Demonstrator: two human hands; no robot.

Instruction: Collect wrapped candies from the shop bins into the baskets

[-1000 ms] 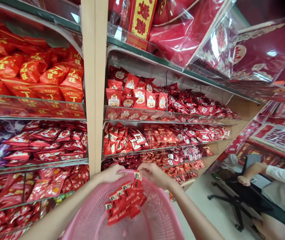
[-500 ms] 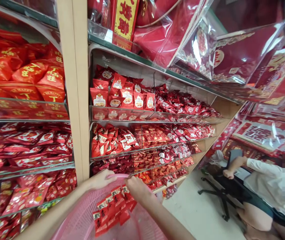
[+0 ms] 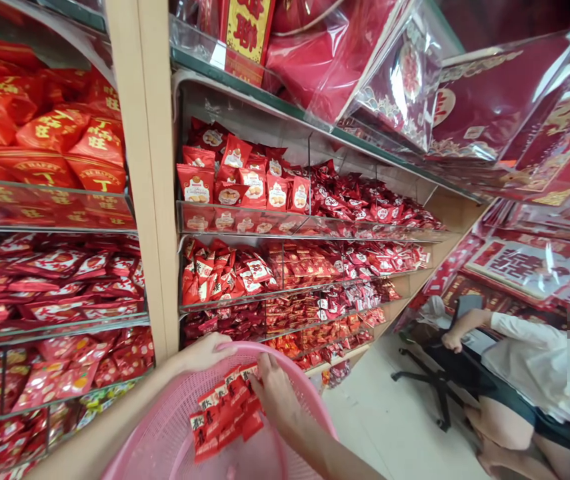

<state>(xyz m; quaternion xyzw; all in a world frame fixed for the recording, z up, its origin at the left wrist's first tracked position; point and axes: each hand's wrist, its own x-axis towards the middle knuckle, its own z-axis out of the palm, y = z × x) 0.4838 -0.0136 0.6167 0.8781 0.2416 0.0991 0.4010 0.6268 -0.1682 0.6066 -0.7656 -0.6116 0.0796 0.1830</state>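
A pink plastic basket with perforated sides is in front of me, low in the view. My left hand is closed over its far-left rim. Inside the basket several small red packets with cream tops and black characters lie side by side in a slanting row. My right hand reaches into the basket at the right end of that row, its fingers bent and pressed against the end packet. Part of that packet is hidden behind the fingers.
Shelves of red snack packets with clear front lips face me. A wooden post divides them. Wrapped red goods jut out at upper right. A seated person and a wheeled chair are on the right.
My right hand has moved from the basket's far rim down onto the packets inside. My left hand keeps its hold on the rim. The view has shifted slightly.
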